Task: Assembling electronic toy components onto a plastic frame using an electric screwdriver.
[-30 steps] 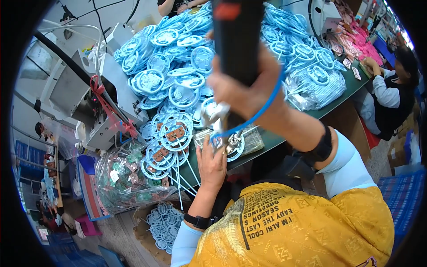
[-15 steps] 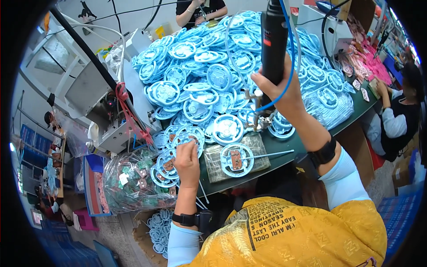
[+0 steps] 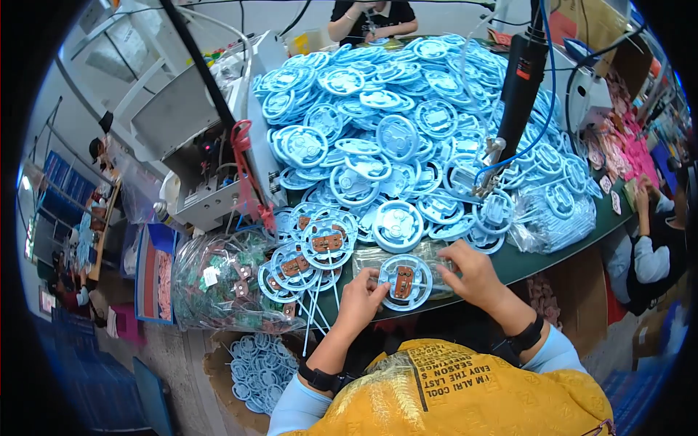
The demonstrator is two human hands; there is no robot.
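A round light-blue plastic part [image 3: 424,284] with a brown circuit board [image 3: 402,282] screwed in its middle lies in front of me at the table's near edge. My left hand [image 3: 361,296] is closed on its left rim, thumb and fingers together. Just past its right side, my right hand [image 3: 472,275] holds nothing, thumb and fingers apart. Under the part, a flat plastic-wrapped block [image 3: 371,258] partly shows. To the left, a small stack of similar blue parts with brown boards [image 3: 327,242] has white sticks pointing toward me. A black electric screwdriver [image 3: 520,83] hangs above the right side.
A big heap of blue parts [image 3: 396,138] covers the table's middle. On the left stand a grey machine [image 3: 207,185] and a clear bag of circuit boards [image 3: 225,283]. Below is a box of blue parts [image 3: 262,370]. Other people sit at the far side and right.
My right hand has let go of the screwdriver and come down beside the part. My left hand has moved from the stack to the part's rim. The part's long stick no longer shows at its right.
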